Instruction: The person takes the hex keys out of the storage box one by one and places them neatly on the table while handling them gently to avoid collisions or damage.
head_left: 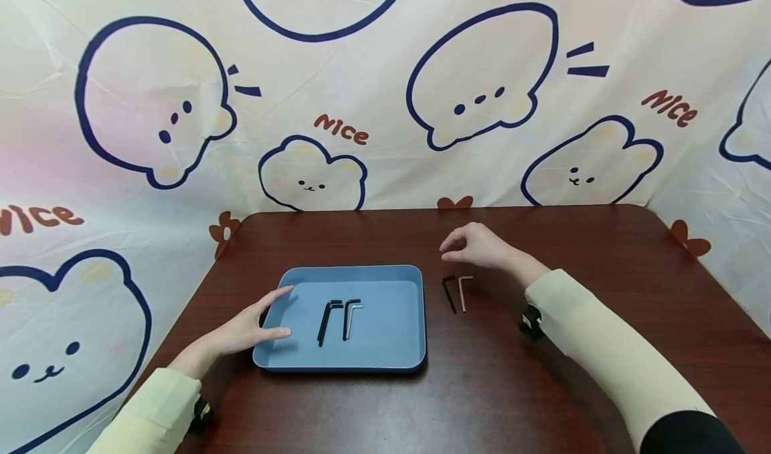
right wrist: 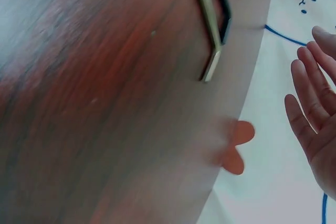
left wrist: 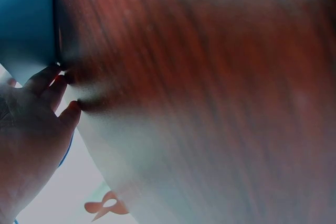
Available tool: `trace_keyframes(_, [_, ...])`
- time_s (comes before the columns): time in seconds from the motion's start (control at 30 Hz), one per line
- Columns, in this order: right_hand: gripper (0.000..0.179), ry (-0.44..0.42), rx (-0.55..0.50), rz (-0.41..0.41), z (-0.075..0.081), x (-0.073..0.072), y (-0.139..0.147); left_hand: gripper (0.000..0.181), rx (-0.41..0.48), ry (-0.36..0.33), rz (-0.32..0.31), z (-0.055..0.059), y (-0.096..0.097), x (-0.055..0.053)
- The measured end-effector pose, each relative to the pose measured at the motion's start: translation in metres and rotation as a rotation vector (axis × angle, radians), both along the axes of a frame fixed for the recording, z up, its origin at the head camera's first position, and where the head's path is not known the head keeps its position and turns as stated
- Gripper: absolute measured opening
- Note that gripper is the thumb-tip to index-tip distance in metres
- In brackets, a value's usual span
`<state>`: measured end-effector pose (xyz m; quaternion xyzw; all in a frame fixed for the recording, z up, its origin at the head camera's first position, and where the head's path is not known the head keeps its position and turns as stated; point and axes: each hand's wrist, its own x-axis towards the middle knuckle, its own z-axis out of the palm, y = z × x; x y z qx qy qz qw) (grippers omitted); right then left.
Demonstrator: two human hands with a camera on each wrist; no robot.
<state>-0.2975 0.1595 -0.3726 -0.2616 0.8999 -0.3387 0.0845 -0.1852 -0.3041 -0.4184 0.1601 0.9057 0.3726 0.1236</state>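
My left hand [head_left: 243, 327] is at the left side of a blue tray [head_left: 385, 353], thumb and forefinger stretched out over its rim. In the left wrist view, other fingertips [left wrist: 73, 109] lie outside the tray, close to the tabletop. Black hex keys [head_left: 325, 323] lie in the tray, beside another black hex key [head_left: 346, 320] and a silver one [head_left: 352, 321]. My right hand [head_left: 476, 245] hovers right of the tray, fingers loosely bent and holding nothing. Nearer me than that hand, a black hex key [head_left: 449, 296] and a brass-coloured hex key [head_left: 462, 296] lie side by side.
A dark reddish-brown wooden table [head_left: 482, 400] carries everything. Behind it and along its sides hangs a pale cloth [head_left: 385, 106] printed with cartoon faces. Each forearm wears a dark wrist device, the right one [head_left: 532, 323] just below the sleeve cuff.
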Motion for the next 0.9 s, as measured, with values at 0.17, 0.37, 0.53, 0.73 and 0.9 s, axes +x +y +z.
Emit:
trace_keyframes(0.17, [0.023,-0.011,-0.010,0.028,0.009,0.005,-0.011,0.084,0.001,-0.010,0.002,0.001,0.000,0.000])
trace_keyframes(0.37, [0.017,-0.004,-0.017,0.047,0.012,0.006,-0.020,0.084,-0.001,-0.017,0.005,0.001,0.001,-0.001])
trace_keyframes(0.53, [0.018,-0.010,-0.028,0.062,0.016,0.007,-0.029,0.084,-0.002,-0.026,0.007,0.002,0.001,-0.001])
trace_keyframes(0.73, [0.020,0.001,-0.033,0.101,0.023,0.009,-0.041,0.084,0.001,-0.025,0.007,0.002,0.001,0.000])
trace_keyframes(0.9, [0.019,-0.010,-0.046,0.114,0.025,0.011,-0.053,0.084,0.001,-0.015,0.005,0.002,0.001,0.000])
